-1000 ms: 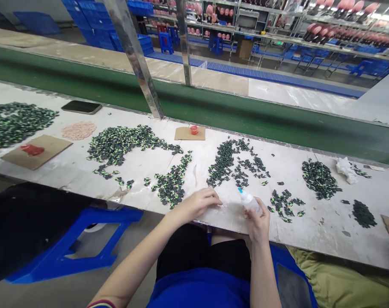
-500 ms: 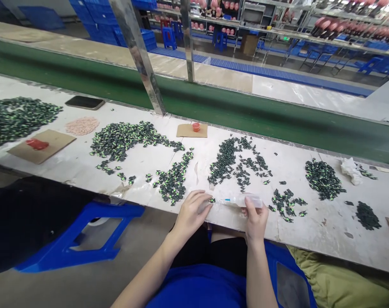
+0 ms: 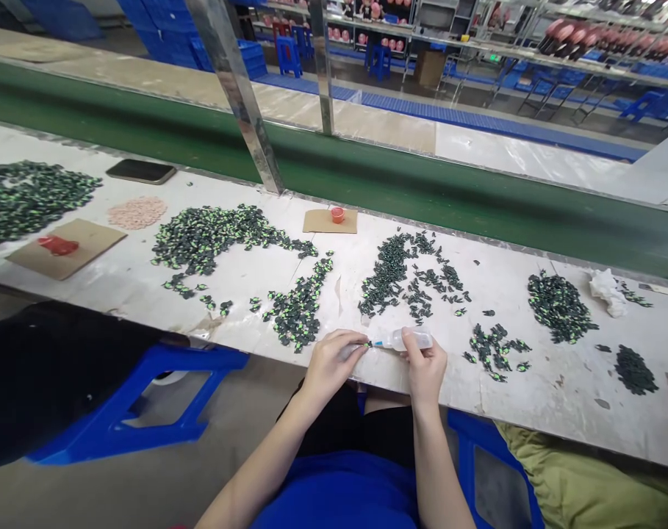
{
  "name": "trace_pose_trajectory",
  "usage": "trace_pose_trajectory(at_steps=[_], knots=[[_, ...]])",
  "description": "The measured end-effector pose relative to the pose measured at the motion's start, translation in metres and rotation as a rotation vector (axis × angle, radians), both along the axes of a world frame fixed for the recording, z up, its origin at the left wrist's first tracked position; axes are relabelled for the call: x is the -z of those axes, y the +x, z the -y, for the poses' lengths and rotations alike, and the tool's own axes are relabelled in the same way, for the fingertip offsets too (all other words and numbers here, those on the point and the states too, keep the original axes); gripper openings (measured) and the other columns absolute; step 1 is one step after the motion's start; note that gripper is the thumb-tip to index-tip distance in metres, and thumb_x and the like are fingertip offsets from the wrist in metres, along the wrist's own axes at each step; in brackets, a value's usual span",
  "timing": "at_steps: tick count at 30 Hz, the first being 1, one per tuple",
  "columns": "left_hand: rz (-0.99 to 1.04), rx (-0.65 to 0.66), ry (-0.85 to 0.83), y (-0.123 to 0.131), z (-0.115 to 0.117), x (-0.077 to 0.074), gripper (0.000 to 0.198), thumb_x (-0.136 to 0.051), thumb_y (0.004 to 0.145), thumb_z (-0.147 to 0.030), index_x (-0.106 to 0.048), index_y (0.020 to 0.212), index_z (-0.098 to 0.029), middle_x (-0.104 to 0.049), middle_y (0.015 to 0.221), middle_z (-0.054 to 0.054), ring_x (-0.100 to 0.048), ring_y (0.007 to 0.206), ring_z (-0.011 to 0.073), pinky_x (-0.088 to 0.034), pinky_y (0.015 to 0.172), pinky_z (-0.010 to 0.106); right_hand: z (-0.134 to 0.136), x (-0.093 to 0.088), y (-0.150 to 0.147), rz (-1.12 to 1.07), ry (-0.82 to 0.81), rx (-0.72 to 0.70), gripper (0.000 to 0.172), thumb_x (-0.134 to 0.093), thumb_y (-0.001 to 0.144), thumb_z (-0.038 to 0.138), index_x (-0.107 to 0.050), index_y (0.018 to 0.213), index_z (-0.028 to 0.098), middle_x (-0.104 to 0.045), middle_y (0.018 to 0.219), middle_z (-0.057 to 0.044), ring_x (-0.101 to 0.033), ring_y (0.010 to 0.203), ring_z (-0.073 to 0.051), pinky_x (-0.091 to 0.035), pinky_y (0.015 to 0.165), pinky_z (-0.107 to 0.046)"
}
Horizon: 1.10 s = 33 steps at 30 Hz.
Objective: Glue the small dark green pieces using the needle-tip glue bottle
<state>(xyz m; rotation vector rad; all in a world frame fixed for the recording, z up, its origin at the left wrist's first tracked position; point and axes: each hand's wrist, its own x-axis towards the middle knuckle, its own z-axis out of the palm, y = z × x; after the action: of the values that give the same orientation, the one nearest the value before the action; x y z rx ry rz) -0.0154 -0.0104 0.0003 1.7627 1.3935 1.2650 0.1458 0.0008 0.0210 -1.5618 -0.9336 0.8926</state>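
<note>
My left hand (image 3: 336,358) pinches a small black-and-green part (image 3: 370,344) between thumb and fingertips, just above the table's front edge. In my right hand (image 3: 425,366) is a clear squeeze bottle (image 3: 405,339) with a blue needle tip, lying nearly level and pointing left. The tip reaches the small part, or comes very close to it; which one I cannot tell. Left of my left hand lies a heap of black-and-green parts (image 3: 297,312). Beyond my hands are small dark green parts (image 3: 389,272), and a looser group of black-and-green parts (image 3: 494,351) lies to the right.
A red cup (image 3: 337,214) stands on cardboard near the back edge. Farther left are a phone (image 3: 140,171), pale pink pieces (image 3: 137,212) and a red lump (image 3: 58,245) on cardboard. A metal post (image 3: 245,110) rises behind the table, beside a green conveyor (image 3: 422,180). Crumpled tissue (image 3: 608,291) lies right.
My right hand has moved left with the squeeze bottle, bringing its blue tip up to the small part. My left hand stays nearly in place, still pinching the part.
</note>
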Motion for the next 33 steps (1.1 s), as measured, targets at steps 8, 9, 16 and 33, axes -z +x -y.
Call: trace_pose_trajectory(at_steps=[8,9,16,33], knots=[[0.011,0.002,-0.015,-0.0006,-0.0004,0.0048,0.007,-0.065,0.081,-0.016,-0.071,0.084,-0.019,-0.075,0.085,0.005,-0.07,0.081,0.0179,-0.057,0.077,0.028,-0.0005,-0.0012,-0.001,0.015,-0.013,-0.008,0.038,-0.068,0.065,0.051,-0.059,0.056,0.015,-0.055,0.047,0.001,-0.051,0.046,-0.014,-0.042,0.046,-0.026],[0.009,0.003,-0.019,-0.0006,-0.0005,0.0049,0.007,-0.065,0.081,-0.016,-0.071,0.084,-0.019,-0.075,0.085,0.005,-0.07,0.081,0.0179,-0.056,0.077,0.028,-0.0003,-0.0012,-0.0009,0.016,-0.013,-0.005,0.038,-0.068,0.065,0.051,-0.059,0.057,0.015,-0.054,0.047,0.001,-0.051,0.046,-0.014,-0.041,0.046,-0.026],[0.009,0.0,-0.028,-0.0004,-0.0004,0.0034,0.007,-0.065,0.081,-0.018,-0.071,0.084,-0.02,-0.075,0.085,0.005,-0.07,0.081,0.0181,-0.057,0.077,0.028,-0.0004,-0.0032,-0.0023,0.024,-0.007,-0.01,0.038,-0.066,0.066,0.051,-0.06,0.057,0.015,-0.054,0.047,0.001,-0.051,0.047,-0.015,-0.041,0.046,-0.026],[0.01,-0.002,-0.01,-0.0001,-0.0003,0.0031,0.008,-0.065,0.081,-0.017,-0.072,0.083,-0.02,-0.075,0.083,0.005,-0.071,0.079,0.0176,-0.057,0.075,0.028,0.0002,-0.003,-0.0028,-0.052,0.007,0.009,0.036,-0.07,0.064,0.048,-0.056,0.054,0.016,-0.052,0.046,0.003,-0.046,0.046,-0.012,-0.041,0.046,-0.024]])
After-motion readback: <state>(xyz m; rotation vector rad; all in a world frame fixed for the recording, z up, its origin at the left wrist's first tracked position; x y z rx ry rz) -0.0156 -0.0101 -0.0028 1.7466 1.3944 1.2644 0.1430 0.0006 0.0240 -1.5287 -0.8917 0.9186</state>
